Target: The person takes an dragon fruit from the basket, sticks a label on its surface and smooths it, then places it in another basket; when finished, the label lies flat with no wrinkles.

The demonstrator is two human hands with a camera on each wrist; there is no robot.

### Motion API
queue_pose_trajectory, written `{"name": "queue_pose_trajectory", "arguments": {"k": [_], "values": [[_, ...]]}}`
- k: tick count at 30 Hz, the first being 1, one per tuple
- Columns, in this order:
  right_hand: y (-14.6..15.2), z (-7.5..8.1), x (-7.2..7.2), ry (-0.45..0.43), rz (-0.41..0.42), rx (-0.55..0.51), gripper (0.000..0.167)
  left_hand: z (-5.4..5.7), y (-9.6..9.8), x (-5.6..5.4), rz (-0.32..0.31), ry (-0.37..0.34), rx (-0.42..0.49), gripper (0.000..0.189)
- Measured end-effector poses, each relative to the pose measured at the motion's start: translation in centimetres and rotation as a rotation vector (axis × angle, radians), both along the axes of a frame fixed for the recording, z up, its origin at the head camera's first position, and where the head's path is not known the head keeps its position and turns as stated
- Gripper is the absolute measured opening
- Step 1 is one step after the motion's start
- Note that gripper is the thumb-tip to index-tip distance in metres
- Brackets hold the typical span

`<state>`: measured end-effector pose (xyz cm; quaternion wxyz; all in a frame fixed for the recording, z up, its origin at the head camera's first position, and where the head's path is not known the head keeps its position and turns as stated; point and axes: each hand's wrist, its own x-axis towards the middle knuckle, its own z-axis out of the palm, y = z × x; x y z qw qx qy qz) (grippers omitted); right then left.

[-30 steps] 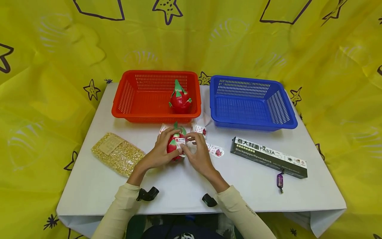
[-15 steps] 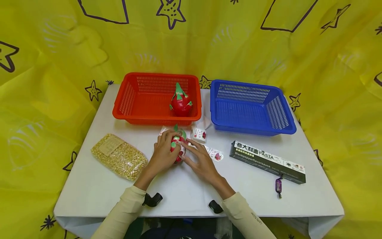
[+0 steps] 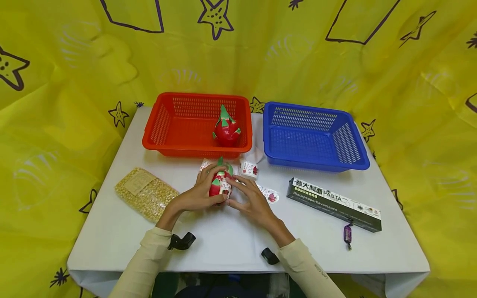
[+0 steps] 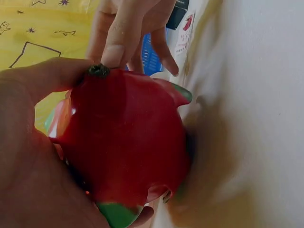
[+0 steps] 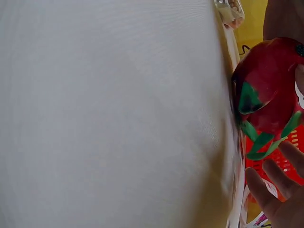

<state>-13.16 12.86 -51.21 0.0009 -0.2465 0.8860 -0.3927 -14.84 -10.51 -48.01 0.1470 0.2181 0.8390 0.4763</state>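
A red dragon fruit (image 3: 215, 188) with green leaf tips lies on its side on the table in front of the red basket. My left hand (image 3: 197, 194) grips it from the left, thumb near the stem end, as the left wrist view of the dragon fruit (image 4: 128, 137) shows. A white printed label (image 3: 225, 187) lies on the fruit's upper right side. With fairly straight fingers, my right hand (image 3: 257, 207) touches the fruit at that label. In the right wrist view, several spread fingers (image 5: 280, 178) hang beside the leaves. A label roll (image 3: 248, 169) and its strip (image 3: 271, 194) lie just beyond.
Behind stand a red basket (image 3: 197, 153) holding another dragon fruit (image 3: 226, 132) and a blue basket (image 3: 309, 162). A bag of corn kernels (image 3: 147, 194) lies left. To the right are a pasta box (image 3: 333, 205) and a purple wrapped candy (image 3: 347, 234).
The label, pinched by my right hand a second ago, now lies on the fruit. My right fingers have straightened and pulled slightly rightward. My left hand still grips the dragon fruit.
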Motion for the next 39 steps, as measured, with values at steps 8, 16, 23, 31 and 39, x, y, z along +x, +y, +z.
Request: {"name": "queue_pose_trajectory", "arguments": {"k": [8,16,23,31,39], "values": [[-0.6,0.1,0.4,-0.044,-0.008,-0.111,0.049,-1.3,2.9,1.0,0.336,0.128,-0.013,0.044],[-0.9,-0.4,0.5,-0.073,-0.019,-0.144,0.050,-1.8,4.2,1.5,0.493,0.222,-0.037,0.035],[-1.1,-0.1,0.4,0.013,-0.061,-0.138,0.049,-1.5,4.5,1.2,0.537,0.225,-0.034,0.032],[-1.1,-0.3,0.3,-0.016,-0.112,-0.168,0.046,-1.2,4.0,0.8,0.465,0.168,0.025,0.034],[-1.1,-0.5,0.5,-0.018,-0.101,-0.108,0.049,-1.0,1.0,0.4,0.116,0.090,0.037,0.073]]}}
